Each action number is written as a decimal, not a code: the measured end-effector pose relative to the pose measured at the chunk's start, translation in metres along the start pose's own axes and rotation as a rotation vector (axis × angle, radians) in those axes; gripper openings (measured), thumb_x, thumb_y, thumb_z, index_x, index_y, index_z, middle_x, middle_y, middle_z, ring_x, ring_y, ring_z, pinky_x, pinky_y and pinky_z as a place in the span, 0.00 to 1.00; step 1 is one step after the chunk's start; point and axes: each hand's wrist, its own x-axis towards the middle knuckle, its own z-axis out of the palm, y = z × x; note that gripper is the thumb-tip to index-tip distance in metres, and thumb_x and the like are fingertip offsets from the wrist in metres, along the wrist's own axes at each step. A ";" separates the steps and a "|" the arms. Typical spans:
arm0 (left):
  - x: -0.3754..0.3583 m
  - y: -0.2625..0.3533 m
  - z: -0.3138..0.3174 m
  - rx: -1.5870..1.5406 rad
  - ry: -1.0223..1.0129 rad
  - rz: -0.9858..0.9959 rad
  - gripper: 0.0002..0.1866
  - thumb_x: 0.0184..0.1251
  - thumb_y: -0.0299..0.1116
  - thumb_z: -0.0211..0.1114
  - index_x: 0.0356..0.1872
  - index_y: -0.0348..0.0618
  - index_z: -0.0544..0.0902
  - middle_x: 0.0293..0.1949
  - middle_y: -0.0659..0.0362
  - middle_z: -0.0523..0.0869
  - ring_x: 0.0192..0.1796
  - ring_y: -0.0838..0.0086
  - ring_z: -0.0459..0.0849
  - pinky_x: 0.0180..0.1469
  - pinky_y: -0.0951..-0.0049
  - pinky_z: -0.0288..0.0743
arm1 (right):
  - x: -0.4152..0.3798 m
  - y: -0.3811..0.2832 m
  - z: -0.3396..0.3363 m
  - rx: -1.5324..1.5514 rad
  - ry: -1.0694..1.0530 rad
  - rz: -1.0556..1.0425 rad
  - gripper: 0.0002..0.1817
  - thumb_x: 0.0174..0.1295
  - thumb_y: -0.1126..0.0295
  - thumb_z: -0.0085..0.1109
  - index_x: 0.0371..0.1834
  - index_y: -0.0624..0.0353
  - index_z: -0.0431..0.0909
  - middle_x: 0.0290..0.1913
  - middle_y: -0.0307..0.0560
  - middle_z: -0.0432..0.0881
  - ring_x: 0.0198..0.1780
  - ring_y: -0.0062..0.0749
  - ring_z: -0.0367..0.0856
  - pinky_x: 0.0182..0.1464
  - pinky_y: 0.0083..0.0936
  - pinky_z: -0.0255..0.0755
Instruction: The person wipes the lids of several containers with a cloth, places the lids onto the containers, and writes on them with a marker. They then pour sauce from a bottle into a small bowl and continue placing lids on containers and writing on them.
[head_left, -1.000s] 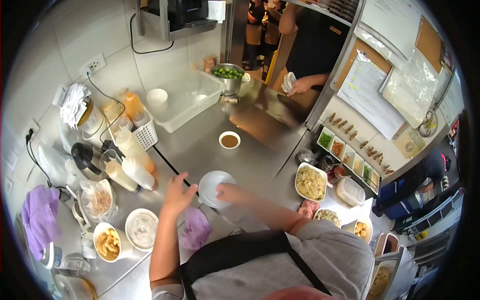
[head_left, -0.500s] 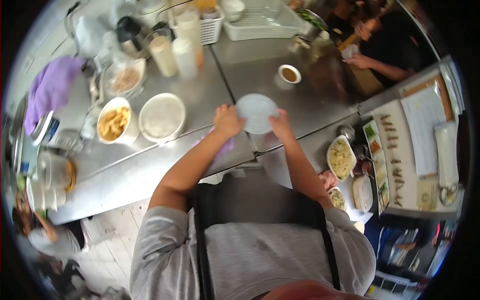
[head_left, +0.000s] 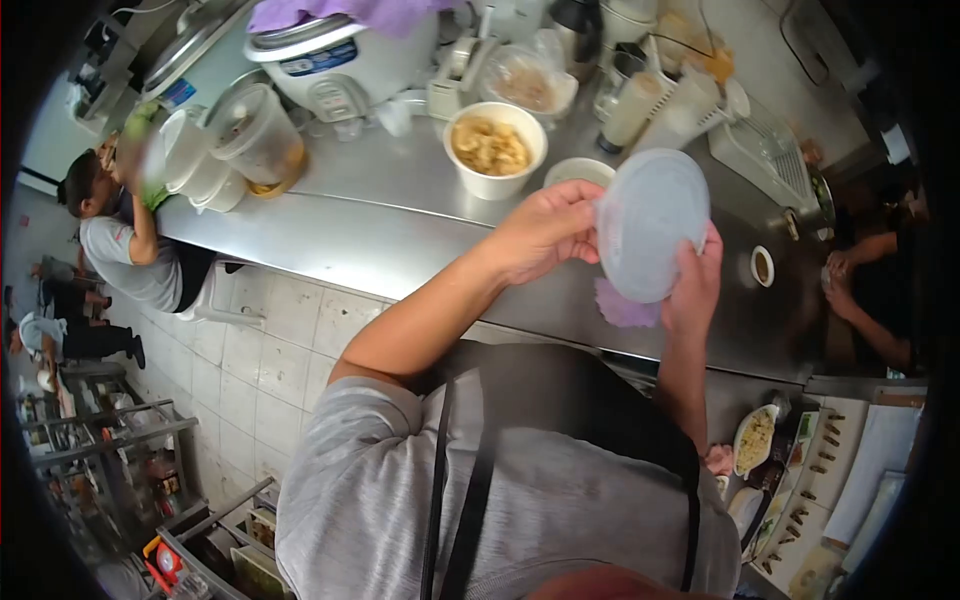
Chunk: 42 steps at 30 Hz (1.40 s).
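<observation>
A round translucent plastic lid (head_left: 652, 225) is held tilted up above the steel counter. My left hand (head_left: 550, 232) pinches its left edge between thumb and fingers. Gripping the lower right edge is my right hand (head_left: 695, 285), its thumb across the face of the lid. Just behind the lid, partly covered by it, stands a round white tub (head_left: 578, 171). To the left of that is an uncovered white tub (head_left: 497, 183) of yellowish food pieces. A purple cloth (head_left: 627, 305) lies on the counter below the lid.
A rice cooker (head_left: 350, 62) and clear containers (head_left: 250, 130) line the counter's left part. Squeeze bottles (head_left: 632, 105) and a white rack (head_left: 765, 160) stand behind. A small sauce cup (head_left: 762, 266) sits at right, near another person's hands (head_left: 842, 275). Another person (head_left: 120, 230) is at left.
My view has swung left, so the rice cooker and the person at left show more. Both hands have lifted the lid and tipped it more upright.
</observation>
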 end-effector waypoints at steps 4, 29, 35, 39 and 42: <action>-0.065 0.063 -0.062 -0.045 0.007 0.082 0.13 0.58 0.35 0.55 0.42 0.43 0.68 0.35 0.61 0.77 0.33 0.78 0.76 0.35 0.79 0.71 | -0.015 0.054 0.108 0.164 -0.188 0.187 0.21 0.56 0.74 0.42 0.54 0.62 0.54 0.50 0.48 0.65 0.50 0.30 0.65 0.54 0.27 0.59; -0.167 0.187 -0.232 -0.043 0.221 0.019 0.12 0.58 0.34 0.54 0.39 0.39 0.68 0.32 0.57 0.78 0.31 0.75 0.79 0.32 0.77 0.76 | -0.011 0.195 0.295 0.008 -0.230 0.410 0.21 0.54 0.73 0.45 0.52 0.62 0.55 0.47 0.48 0.67 0.48 0.28 0.68 0.50 0.25 0.63; -0.164 0.190 -0.234 -0.024 0.186 -0.022 0.18 0.57 0.39 0.56 0.42 0.37 0.67 0.37 0.54 0.77 0.36 0.72 0.79 0.33 0.75 0.77 | -0.010 0.192 0.293 0.017 -0.220 0.418 0.21 0.55 0.73 0.44 0.52 0.62 0.55 0.47 0.48 0.67 0.48 0.29 0.68 0.51 0.26 0.63; -0.166 0.188 -0.236 -0.062 0.150 -0.021 0.20 0.57 0.41 0.55 0.44 0.36 0.66 0.39 0.54 0.76 0.37 0.71 0.78 0.33 0.75 0.76 | -0.011 0.191 0.296 0.037 -0.235 0.444 0.22 0.55 0.73 0.44 0.53 0.63 0.54 0.47 0.49 0.66 0.47 0.30 0.68 0.50 0.26 0.64; -0.166 0.187 -0.237 -0.103 0.122 -0.033 0.19 0.58 0.40 0.55 0.44 0.36 0.66 0.39 0.53 0.76 0.38 0.70 0.78 0.34 0.75 0.76 | -0.014 0.187 0.298 0.086 -0.236 0.513 0.22 0.55 0.73 0.45 0.53 0.63 0.54 0.47 0.49 0.67 0.47 0.29 0.68 0.49 0.26 0.65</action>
